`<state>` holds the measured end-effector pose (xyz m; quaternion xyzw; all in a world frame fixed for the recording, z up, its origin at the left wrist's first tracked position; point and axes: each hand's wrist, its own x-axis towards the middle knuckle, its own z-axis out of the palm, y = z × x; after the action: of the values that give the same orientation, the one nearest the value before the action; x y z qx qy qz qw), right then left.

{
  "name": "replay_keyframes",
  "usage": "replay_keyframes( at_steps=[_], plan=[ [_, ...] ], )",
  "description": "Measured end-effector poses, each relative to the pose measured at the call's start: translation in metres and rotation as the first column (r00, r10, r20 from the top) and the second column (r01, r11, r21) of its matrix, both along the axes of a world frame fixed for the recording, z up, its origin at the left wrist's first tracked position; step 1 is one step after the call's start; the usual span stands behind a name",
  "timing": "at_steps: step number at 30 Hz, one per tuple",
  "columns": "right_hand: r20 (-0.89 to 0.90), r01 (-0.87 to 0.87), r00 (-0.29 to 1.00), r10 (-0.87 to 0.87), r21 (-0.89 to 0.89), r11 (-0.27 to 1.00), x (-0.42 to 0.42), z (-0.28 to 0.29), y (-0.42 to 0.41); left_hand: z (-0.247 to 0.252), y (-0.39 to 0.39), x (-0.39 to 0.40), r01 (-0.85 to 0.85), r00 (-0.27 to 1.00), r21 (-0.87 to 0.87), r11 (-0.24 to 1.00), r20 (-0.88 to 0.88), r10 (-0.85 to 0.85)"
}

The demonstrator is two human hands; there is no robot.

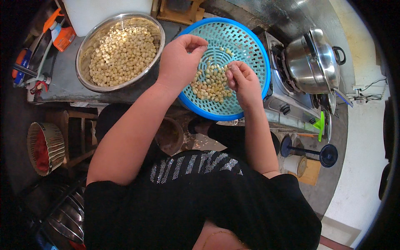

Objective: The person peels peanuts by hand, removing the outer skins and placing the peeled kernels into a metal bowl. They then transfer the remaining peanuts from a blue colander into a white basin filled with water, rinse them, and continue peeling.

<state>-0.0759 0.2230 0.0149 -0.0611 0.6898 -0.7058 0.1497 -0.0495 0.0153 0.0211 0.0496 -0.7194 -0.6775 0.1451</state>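
Below me sits a plastic colander (250,40) with a blue rim and a perforated turquoise basket. A small heap of pale round beans or seeds (212,86) lies in its lower middle. Over the colander's left side is my left hand (182,57), thumb and index fingertip together. My right hand (245,81) is at the heap's right edge, its thumb and fingers pinched. Whether either pinch holds a seed is too small to tell. A stainless steel bowl (109,89), left of the colander, holds many more pale seeds (125,56).
To the right, a gas stove (276,97) carries a lidded steel pot (300,65). Orange spray bottle (62,37) stands at the counter's far left. On the floor are a basin (168,136), a slatted basket (57,147) and a blue plastic stand (307,151).
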Motion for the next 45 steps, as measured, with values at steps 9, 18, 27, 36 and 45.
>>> replay_keyframes(
  at_steps=[9,18,27,36,45],
  plan=[
    [-0.233,-0.087,0.884,0.405,0.77,0.633,0.003,0.006,-0.041,-0.007,0.0,-0.005,-0.015,1.0,-0.02,1.0,-0.008,0.015],
    [-0.313,-0.021,0.826,0.468,0.813,0.581,0.006,-0.008,-0.056,-0.007,0.001,-0.002,-0.036,0.999,0.008,0.999,-0.02,0.036],
    [-0.2,-0.075,0.971,0.13,0.26,0.963,0.005,0.021,-0.037,-0.007,0.001,-0.001,-0.033,0.999,-0.055,0.998,-0.032,0.031],
    [-0.01,-0.075,0.997,0.074,-0.099,0.992,0.001,0.016,-0.033,-0.004,0.002,-0.001,-0.025,1.0,-0.036,0.999,0.002,0.025],
    [0.053,-0.063,0.996,0.079,-0.253,0.966,0.005,0.026,-0.039,-0.003,0.003,0.002,-0.008,1.0,-0.036,0.999,-0.007,0.008]
  ],
)
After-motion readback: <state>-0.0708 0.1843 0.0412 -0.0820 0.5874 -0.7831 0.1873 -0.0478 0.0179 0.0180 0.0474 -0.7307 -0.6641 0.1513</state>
